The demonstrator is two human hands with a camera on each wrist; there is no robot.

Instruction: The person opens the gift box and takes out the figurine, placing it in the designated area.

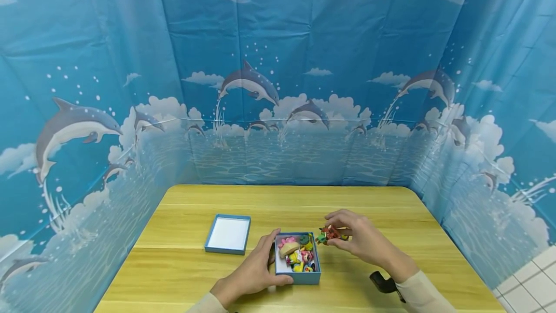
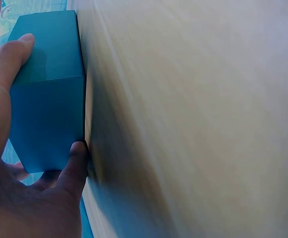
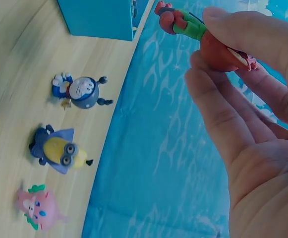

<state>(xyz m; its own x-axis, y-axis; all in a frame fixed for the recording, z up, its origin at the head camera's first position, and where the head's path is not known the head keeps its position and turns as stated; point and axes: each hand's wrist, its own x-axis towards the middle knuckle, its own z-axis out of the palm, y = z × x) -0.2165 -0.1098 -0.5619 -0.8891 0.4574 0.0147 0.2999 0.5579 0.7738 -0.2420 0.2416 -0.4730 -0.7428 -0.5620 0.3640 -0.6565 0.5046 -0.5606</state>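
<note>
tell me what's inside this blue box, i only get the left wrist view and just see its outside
observer: the blue box is open on top and holds a heap of small colourful toy figures.
operator: what's the other hand doing
observer: the right hand pinches a red and green figure just beyond the box's far right corner.
operator: any figures out on the table
observer: yes, the right wrist view shows three lying on the wooden table: a blue and white cat figure, a yellow goggle-eyed figure and a pink figure.
</note>
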